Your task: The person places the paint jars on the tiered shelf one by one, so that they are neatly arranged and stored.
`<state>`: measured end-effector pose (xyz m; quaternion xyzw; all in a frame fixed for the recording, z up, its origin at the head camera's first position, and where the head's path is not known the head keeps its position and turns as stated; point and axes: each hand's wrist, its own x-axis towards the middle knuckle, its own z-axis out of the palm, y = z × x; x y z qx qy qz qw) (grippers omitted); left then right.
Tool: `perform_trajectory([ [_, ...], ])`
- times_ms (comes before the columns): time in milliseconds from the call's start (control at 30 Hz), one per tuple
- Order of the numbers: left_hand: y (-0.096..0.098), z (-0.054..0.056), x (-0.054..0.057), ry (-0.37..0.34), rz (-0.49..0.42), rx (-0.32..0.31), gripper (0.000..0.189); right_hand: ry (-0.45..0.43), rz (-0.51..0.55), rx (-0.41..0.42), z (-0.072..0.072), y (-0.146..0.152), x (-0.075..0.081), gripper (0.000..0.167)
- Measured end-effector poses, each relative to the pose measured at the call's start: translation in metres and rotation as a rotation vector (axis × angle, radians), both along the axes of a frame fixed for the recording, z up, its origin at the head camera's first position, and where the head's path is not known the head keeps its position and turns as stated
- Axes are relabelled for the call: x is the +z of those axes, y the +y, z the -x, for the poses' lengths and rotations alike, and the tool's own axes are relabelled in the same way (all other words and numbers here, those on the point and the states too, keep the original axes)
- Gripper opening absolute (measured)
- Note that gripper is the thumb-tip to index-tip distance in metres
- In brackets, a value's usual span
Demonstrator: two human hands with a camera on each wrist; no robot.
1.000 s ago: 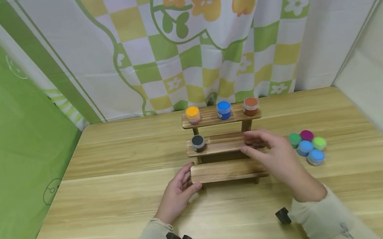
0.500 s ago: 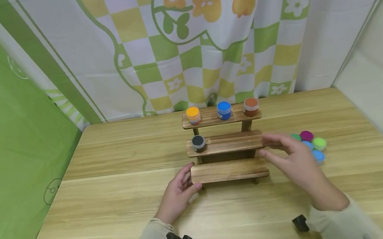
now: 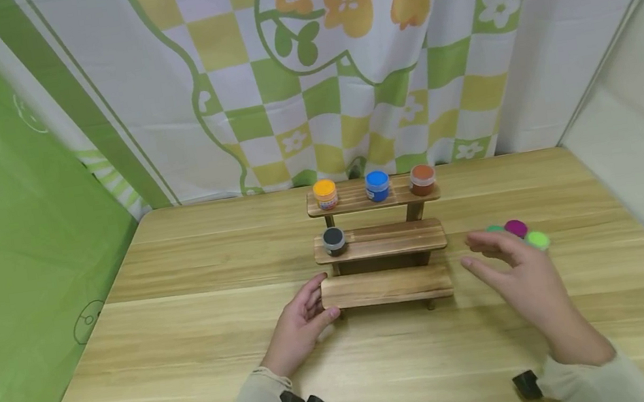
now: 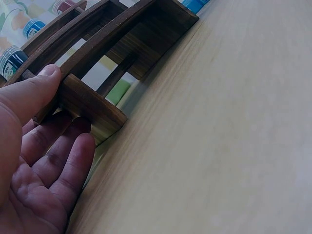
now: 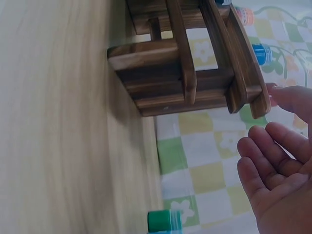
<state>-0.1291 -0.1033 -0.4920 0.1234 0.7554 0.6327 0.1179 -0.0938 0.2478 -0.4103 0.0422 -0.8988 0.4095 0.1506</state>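
Note:
A wooden three-tier shelf (image 3: pixel 386 287) stands on the table. My left hand (image 3: pixel 297 331) holds its left end, thumb on the bottom board's edge and fingers at the side support (image 4: pixel 95 100) in the left wrist view. Orange (image 3: pixel 325 193), blue (image 3: pixel 377 185) and brown (image 3: pixel 423 180) paint jars line the top tier. A black paint jar (image 3: pixel 334 242) sits at the left of the middle tier; the bottom tier is bare. To the right of the shelf, my right hand (image 3: pixel 528 282) hovers with nothing in it, fingers relaxed, partly covering a group of paint jars.
Behind my right hand show a purple jar (image 3: pixel 515 229), a lime green jar (image 3: pixel 537 240) and a green jar (image 5: pixel 164 221). A patterned curtain (image 3: pixel 346 108) hangs at the table's back edge. Green cloth (image 3: pixel 24 236) borders the left side.
My right hand has moved rightward from the middle tier's right end toward the loose jars, now hiding the light blue ones. My left hand and the shelf have stayed put.

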Motion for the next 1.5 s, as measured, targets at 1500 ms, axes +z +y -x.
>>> perform_trajectory([
  [1500, 0.000, -0.001, 0.002, -0.006, 0.005, 0.008, 0.068, -0.311, -0.057, -0.199, -0.010, 0.095, -0.035, 0.064],
])
